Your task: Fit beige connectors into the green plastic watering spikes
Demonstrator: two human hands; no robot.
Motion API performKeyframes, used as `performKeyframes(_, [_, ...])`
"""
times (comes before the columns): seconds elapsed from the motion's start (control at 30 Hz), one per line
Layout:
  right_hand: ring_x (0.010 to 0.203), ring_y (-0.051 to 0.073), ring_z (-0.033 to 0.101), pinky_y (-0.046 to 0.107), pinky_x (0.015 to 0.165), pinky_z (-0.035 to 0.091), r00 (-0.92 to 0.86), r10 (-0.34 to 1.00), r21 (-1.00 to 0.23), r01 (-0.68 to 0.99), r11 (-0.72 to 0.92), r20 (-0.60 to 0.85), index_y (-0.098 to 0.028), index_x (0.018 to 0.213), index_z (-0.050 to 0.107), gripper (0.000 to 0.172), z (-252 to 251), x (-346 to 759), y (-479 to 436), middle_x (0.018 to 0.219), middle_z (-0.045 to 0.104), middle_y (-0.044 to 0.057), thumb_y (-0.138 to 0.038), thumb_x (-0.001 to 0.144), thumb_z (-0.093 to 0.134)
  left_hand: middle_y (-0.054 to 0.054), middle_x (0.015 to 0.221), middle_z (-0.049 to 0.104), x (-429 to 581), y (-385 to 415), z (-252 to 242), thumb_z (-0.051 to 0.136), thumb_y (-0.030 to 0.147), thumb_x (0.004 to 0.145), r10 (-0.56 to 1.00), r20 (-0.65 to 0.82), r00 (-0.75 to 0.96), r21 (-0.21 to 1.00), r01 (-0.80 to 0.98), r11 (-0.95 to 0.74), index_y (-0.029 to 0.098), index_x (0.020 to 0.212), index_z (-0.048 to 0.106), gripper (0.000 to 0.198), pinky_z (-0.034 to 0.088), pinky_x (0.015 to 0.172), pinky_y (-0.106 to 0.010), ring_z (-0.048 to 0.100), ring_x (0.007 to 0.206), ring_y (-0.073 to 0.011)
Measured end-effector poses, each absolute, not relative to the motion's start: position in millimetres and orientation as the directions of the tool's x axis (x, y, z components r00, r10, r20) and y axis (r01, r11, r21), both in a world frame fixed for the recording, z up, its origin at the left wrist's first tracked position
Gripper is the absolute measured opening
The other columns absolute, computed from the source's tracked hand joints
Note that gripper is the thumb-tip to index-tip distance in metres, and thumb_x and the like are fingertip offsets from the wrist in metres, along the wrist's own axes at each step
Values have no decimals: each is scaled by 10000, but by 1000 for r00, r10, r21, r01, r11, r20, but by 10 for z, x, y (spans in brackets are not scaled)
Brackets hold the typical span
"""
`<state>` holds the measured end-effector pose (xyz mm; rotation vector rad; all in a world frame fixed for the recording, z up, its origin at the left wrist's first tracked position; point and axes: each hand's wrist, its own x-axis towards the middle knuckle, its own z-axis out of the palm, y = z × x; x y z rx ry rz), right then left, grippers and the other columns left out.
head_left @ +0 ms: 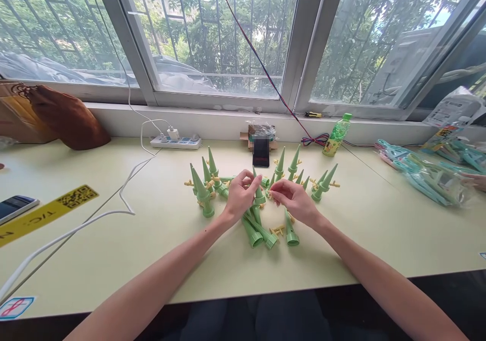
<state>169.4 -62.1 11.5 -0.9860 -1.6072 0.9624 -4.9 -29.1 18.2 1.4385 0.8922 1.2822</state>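
My left hand (243, 194) is closed on a green plant-watering spike, its fingers around the upper part. My right hand (294, 199) is just to the right, thumb and fingertips pinched together; what they hold is too small to make out. Below the hands lie several loose green spikes (253, 233), hollow ends toward me. A green spike (291, 236) and small yellow valves (279, 229) rest near my right wrist. Upright spikes with yellow valves fitted stand to the left (203, 197) and right (322, 185), and more stand behind my hands.
A phone (260, 152) leans on a small box behind the spikes. A green-capped bottle (337, 134) and a power strip (176, 142) stand along the window. Bagged plastic hangers (421, 171) lie at right. A white cable (121, 199) crosses the left side.
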Motion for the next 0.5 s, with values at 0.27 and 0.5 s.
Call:
performKeyframes(0.27, [766,164,613,318,701,542,-205,927,-922,170,349,313,-203,931,649,232,98,1681,-646,915,663,50,-410,830,675,42,594,549,-59,-273,178,724,500,744,949,239,205,971,-74,-228,178,775,569,360,305,303,-170,363,341,-29])
performKeyframes(0.5, [681,156,583,311,641,531,-186,925,-910,193,366,332,-206,920,633,237,95,1678,-649,821,637,36,-435,859,630,75,468,374,-65,-256,194,762,490,704,962,195,194,980,-66,-186,172,667,533,393,250,337,-173,327,363,-42])
